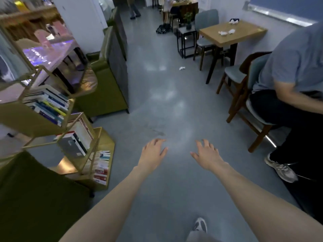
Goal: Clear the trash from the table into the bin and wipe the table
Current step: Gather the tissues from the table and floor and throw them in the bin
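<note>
A wooden table (244,38) stands far ahead on the right by the wall. On it lie crumpled white tissues (226,32) and a dark and white item (233,21) near the back edge. Another crumpled tissue (182,68) lies on the grey floor left of the table. My left hand (153,151) and my right hand (206,154) are stretched out over the floor, palms down, fingers spread and holding nothing. Both hands are well short of the table. No bin shows in this view.
A seated person in a blue shirt (293,70) fills a chair (244,95) at the right. Teal chairs (206,20) flank the table. A gold bookshelf (70,130) and green sofas (111,81) line the left. A black side table with a plant (187,30) stands behind.
</note>
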Available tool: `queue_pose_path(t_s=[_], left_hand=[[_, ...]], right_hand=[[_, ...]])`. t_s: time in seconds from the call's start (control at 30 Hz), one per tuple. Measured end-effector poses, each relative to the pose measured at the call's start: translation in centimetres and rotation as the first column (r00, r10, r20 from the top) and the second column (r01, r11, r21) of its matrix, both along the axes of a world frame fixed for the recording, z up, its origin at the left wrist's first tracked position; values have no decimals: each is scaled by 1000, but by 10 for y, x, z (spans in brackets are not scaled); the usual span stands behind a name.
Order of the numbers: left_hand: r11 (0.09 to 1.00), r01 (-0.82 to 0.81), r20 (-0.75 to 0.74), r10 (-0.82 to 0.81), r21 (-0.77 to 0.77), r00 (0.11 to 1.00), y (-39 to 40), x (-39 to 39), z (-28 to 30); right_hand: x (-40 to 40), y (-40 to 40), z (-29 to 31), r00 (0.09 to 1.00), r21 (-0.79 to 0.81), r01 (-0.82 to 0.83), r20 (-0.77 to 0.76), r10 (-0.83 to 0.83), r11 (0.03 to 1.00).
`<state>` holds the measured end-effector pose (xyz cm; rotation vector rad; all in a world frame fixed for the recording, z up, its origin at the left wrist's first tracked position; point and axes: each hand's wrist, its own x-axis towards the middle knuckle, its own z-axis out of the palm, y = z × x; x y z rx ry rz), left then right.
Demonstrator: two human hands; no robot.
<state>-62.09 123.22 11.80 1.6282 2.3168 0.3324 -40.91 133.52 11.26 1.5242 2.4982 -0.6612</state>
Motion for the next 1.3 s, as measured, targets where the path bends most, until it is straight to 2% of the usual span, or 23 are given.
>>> queue_pose_path(t_s=[0.2,0.37,0.53,0.77,1.03,1.3], left_hand=[[997,-60,-13,61,43,998,83,-24,12],[996,-89,0,89,-15,996,150,-48,5],[999,-51,10,51,-8,999,225,-71,-4],[1000,21,113,-23,21,993,359,-120,-13],[992,110,145,-118,59,982,495,-190,-9],[984,172,146,-177,48,973,609,-230,-9]], right_hand=[[-21,96,0,998,-11,-21,-56,20,1000],[-37,169,-6,998,-34,-14,-54,12,999],[-55,234,-15,1000,-47,0,-26,-1,999],[-106,348,-6,998,-33,53,26,-52,998],[-181,469,10,992,-26,122,-3,-122,992],[-209,570,-8,986,-24,167,3,-167,986]])
